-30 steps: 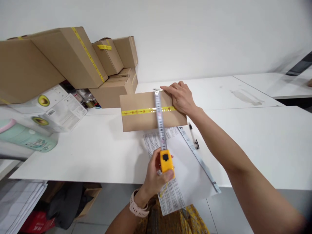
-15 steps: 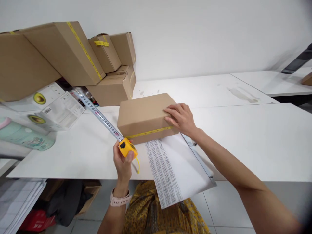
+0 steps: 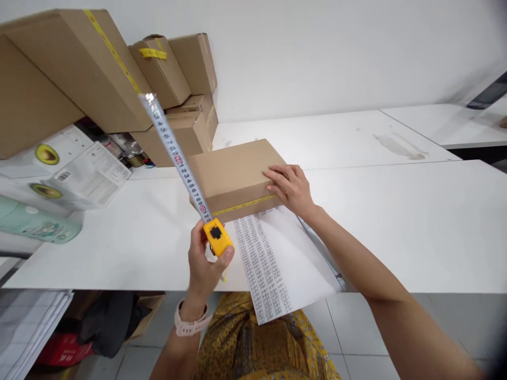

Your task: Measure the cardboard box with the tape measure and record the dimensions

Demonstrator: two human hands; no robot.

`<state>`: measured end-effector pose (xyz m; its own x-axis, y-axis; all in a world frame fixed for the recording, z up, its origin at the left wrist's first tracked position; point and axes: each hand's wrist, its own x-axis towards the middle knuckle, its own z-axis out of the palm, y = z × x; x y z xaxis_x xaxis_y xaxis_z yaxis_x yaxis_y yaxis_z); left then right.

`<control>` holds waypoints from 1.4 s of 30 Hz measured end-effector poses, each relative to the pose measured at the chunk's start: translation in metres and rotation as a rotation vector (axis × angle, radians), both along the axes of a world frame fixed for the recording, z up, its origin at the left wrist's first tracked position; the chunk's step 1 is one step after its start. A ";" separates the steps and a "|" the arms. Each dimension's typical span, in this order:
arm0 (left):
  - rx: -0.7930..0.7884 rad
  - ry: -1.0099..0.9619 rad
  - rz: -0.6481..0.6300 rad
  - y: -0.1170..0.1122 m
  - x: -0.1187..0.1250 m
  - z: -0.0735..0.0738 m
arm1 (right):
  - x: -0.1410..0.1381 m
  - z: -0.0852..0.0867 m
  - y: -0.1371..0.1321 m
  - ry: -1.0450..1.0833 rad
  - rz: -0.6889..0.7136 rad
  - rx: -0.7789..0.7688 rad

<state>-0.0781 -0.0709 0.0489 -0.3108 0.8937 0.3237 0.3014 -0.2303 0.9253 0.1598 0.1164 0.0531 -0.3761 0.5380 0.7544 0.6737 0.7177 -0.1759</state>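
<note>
My left hand [image 3: 204,261] grips a yellow tape measure [image 3: 217,237] above the table's front edge. Its white blade [image 3: 174,153] sticks up and to the left, in the air in front of the stacked boxes. A brown cardboard box [image 3: 232,171] with a yellow tape strip along its front face lies flat on the white table [image 3: 396,221]. My right hand [image 3: 291,187] rests on the box's right end, fingers curled over the top edge. A printed sheet of paper [image 3: 277,258] lies in front of the box and hangs over the table edge.
Several taped cardboard boxes [image 3: 99,68] are stacked at the back left. Below them lie white avocado-print boxes [image 3: 67,169] and a mint-green bottle [image 3: 35,224]. A ruler [image 3: 328,261] lies under my right forearm. Under the table sit a carton and red items [image 3: 59,351].
The box was turned so its taped face points toward me. My left hand took the tape measure off the box to the left, and the blade now points up higher.
</note>
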 end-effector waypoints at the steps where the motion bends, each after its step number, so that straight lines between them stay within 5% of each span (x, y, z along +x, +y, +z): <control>1: -0.016 0.063 0.002 0.007 -0.004 0.010 | -0.001 -0.001 0.000 0.006 -0.001 -0.003; 10: -0.169 0.826 0.233 0.060 0.005 0.094 | -0.003 0.002 0.001 -0.014 -0.038 -0.003; 15: -0.110 1.116 0.167 0.071 0.012 0.115 | -0.002 0.002 0.001 -0.011 -0.036 -0.014; 20: -0.027 1.133 0.083 0.091 0.002 0.133 | -0.002 0.002 0.000 0.003 -0.025 -0.026; 24: -0.001 1.183 -0.081 0.127 -0.010 0.147 | -0.002 0.001 0.002 -0.004 -0.029 -0.035; 27: -0.034 1.216 -0.195 0.151 -0.010 0.138 | -0.003 0.000 0.004 0.010 -0.009 -0.048; 29: 0.057 1.210 -0.139 0.153 -0.002 0.121 | -0.001 -0.001 0.002 0.015 0.022 -0.053; 33: 0.470 1.224 -0.144 0.122 0.009 0.072 | 0.019 -0.014 -0.021 0.030 -0.028 -0.063; 35: 0.557 1.197 -0.091 0.102 -0.001 0.052 | 0.037 -0.028 -0.042 0.046 -0.125 -0.114; 38: 0.444 0.992 0.102 0.087 -0.032 0.032 | 0.063 -0.052 -0.077 -0.011 -0.236 -0.267; 42: 0.191 0.731 0.079 0.093 -0.061 0.018 | 0.077 -0.074 -0.104 -0.123 -0.207 -0.304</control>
